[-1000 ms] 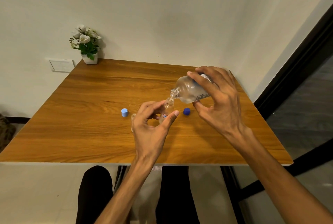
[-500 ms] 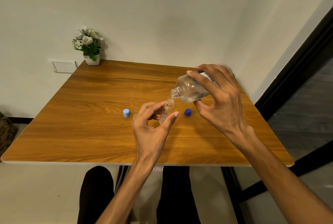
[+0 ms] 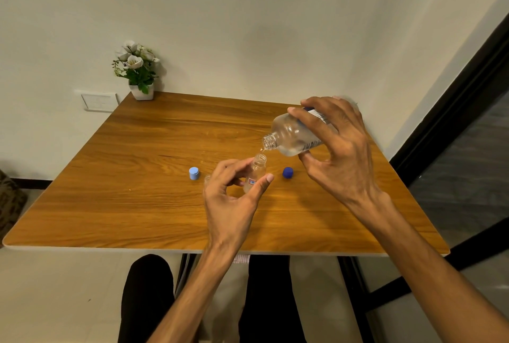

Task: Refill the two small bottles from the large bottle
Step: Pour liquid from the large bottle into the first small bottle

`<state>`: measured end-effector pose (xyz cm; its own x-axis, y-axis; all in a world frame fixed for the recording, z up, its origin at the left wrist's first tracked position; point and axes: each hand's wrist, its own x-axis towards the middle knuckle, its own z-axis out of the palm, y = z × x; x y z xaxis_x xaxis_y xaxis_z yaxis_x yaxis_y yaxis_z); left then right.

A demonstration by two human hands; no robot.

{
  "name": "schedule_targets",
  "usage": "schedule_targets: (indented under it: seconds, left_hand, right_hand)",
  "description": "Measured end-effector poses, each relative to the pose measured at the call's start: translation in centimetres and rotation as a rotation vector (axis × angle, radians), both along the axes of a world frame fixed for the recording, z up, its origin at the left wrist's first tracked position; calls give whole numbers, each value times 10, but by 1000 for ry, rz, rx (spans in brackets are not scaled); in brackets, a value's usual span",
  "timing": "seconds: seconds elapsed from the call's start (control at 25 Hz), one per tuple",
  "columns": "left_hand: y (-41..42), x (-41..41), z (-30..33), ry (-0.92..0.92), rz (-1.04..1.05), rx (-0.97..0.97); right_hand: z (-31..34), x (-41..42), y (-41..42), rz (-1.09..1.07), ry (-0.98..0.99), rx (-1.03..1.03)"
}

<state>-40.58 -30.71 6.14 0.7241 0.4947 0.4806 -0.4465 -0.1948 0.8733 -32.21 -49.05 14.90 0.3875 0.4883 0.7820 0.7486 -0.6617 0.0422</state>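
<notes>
From the head camera, my right hand (image 3: 338, 149) is wrapped around the large bottle (image 3: 296, 133), fingers over the top and thumb underneath, tipping it so the open neck points down and to the left. My fingers hide most of its label and its far end; only a strip of print shows between them. A little clear liquid lies in the low side of it. Just below its mouth stands a small bottle (image 3: 256, 171), upright and open, with a thin trickle or drop between the two mouths that is hard to make out.

My left hand (image 3: 234, 199) closes loosely on that small bottle: thumb tip against its right side, index finger curving round the left near the neck. The other fingers curl in front and cover its base, so I cannot tell how full it is. A red and blue label peeks out beside my thumb.

Just left of my left fingers, the rim of a second small bottle (image 3: 207, 178) shows; the rest is hidden behind my hand.

A light blue cap (image 3: 194, 173) sits on the table (image 3: 137, 205) left of that grip, and a dark blue cap (image 3: 287, 172) lies right of it, under the large bottle. A potted plant (image 3: 137, 69) stands at the far left corner.
</notes>
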Motion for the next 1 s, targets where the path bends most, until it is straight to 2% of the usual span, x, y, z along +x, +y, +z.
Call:
schedule_targets:
  seconds: [1.0]
  left_hand:
    - [1, -2, -5, 2, 2, -17]
  right_hand:
    - [3, 2, -1, -7, -16, -20]
